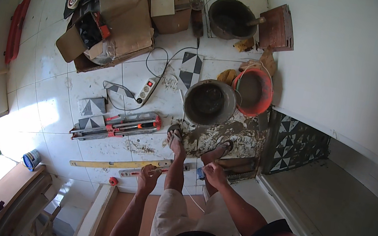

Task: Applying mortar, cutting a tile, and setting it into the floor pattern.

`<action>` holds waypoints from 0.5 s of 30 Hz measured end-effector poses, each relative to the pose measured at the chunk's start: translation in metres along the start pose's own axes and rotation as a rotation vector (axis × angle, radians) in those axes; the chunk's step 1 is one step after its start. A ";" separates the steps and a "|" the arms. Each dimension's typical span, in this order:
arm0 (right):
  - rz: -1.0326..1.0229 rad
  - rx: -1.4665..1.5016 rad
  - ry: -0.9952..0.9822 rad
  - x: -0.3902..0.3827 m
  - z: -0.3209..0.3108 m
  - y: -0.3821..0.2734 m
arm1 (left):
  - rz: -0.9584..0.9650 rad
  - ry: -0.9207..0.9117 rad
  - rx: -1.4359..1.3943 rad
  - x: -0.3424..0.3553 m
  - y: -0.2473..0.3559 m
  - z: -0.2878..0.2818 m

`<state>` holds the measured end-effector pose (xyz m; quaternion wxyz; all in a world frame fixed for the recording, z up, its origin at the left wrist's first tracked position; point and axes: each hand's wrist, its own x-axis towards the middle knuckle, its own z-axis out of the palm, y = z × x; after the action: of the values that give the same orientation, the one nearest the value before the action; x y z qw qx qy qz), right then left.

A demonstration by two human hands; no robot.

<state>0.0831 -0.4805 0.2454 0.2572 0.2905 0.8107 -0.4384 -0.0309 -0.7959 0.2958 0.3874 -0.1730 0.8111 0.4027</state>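
Note:
My left hand (149,173) is closed, its fingers curled, over a red and grey spirit level (128,173) and a long yellow level (110,164) on the floor. A thin pale edge shows by its fingertips; whether it is held I cannot tell. My right hand (214,175) is also closed, fingers pressed together, beside a small blue item (200,173). What is in those fingers is hidden. Near it lies a dark toothed tool (238,175). Ahead of my feet stand a grey tub (209,103) of dark mix and an orange bucket (254,95) of grey mix.
Wet mortar smears (233,132) cover floor tiles around my feet. A red-and-grey tile cutter (118,125), power strip (146,90) with cable, and cardboard boxes (121,13) lie left and ahead. A dark bucket (229,18) stands farther off. Patterned tiles (293,143) line the right-hand recess.

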 end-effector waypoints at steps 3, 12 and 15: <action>0.132 -0.028 -0.054 -0.003 0.001 0.002 | 0.015 -0.011 -0.035 0.008 0.005 0.004; 0.253 -0.022 0.009 -0.011 0.007 -0.004 | 0.037 -0.094 0.004 0.046 0.019 -0.001; 0.295 0.049 0.011 -0.011 0.003 -0.015 | 0.020 -0.118 -0.035 0.055 0.021 -0.004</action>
<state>0.0804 -0.4926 0.2599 0.3075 0.4152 0.7494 -0.4140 -0.0802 -0.7842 0.2657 0.4274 -0.1475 0.7813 0.4303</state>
